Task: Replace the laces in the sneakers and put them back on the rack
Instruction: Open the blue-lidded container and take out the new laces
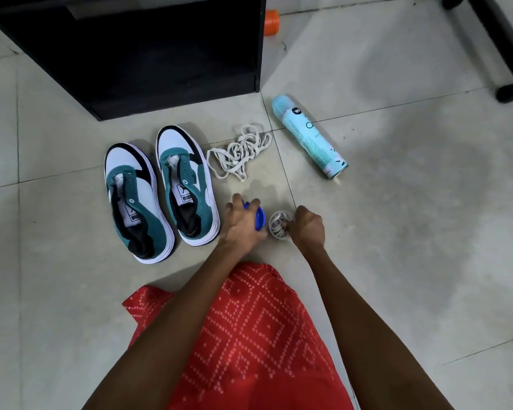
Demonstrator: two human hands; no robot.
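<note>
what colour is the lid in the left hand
Blue; the lid in the left hand shows best in the head view.

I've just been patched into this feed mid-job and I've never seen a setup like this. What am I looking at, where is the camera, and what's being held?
There is no machine here. A person is working with bare hands, and the single picture comes from a camera worn on their head, looking down at a tiled floor. The left hand has a blue lid in its grip. The right hand has its fingers curled into a small clear tub, pinching the coiled laces inside. On the floor lie a pair of unlaced sneakers, a loose heap of white laces beside them, and a spray can on its side. The black rack stands beyond the shoes.
</note>
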